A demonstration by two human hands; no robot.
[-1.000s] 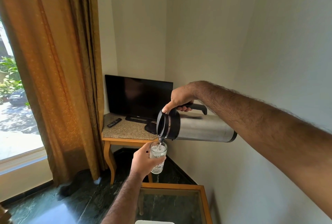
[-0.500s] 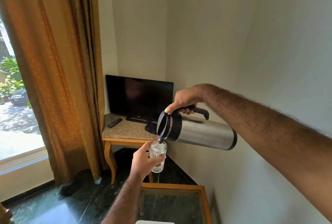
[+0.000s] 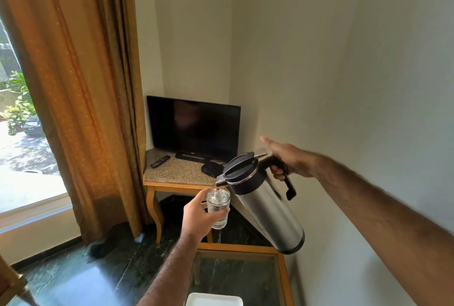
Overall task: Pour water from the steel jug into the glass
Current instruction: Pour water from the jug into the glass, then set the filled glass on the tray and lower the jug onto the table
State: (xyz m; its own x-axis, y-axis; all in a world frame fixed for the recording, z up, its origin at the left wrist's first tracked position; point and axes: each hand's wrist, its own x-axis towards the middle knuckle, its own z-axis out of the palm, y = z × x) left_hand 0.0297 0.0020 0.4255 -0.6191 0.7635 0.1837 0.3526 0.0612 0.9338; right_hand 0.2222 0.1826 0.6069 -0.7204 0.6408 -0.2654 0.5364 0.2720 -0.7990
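Glass [image 3: 218, 203] nearly full, gripped mid-air in left hand [image 3: 196, 216] above glass-topped worktop [image 3: 280, 271]. Steel jug [image 3: 266, 210] tilted near upright, spout beside rim, no stream visible. Right hand [image 3: 288, 162] fingers wrapped round handle. Pour looks done; setting down remains.

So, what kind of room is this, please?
Probably a hotel room or a living room corner: a television on a small corner table, a long curtain beside a window, and a glass-topped table.
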